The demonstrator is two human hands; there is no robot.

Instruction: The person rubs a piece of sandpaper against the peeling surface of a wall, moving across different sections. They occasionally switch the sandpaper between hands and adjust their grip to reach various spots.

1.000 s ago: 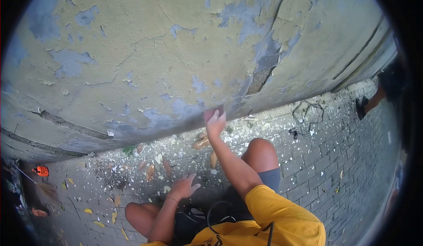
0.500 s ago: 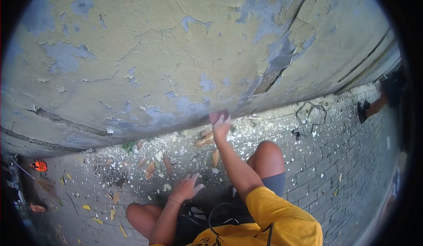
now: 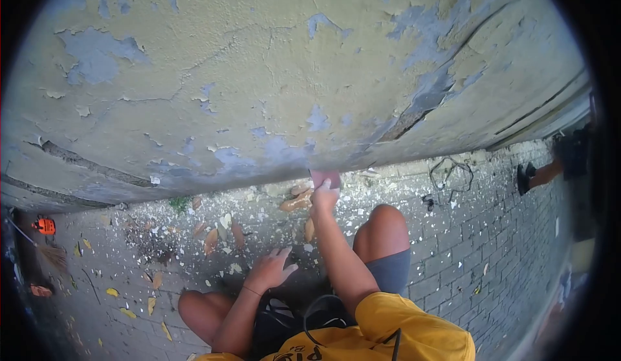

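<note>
- Right hand point(image 3: 325, 199) reaches forward, pinching a reddish sheet point(image 3: 326, 179) between thumb and fingers.
- Reddish sheet sits at the bottom edge of the peeling wall point(image 3: 226, 89) — whether it presses on the surface, I cannot tell.
- Left hand point(image 3: 270, 270) has its fingers loosely spread, holding nothing, above the paving point(image 3: 453, 257) between the knees.
- Brown leaves point(image 3: 297, 200) and pale flakes lie along the wall's bottom edge — a dark cord point(image 3: 470, 178) lies farther right, near that edge.
</note>
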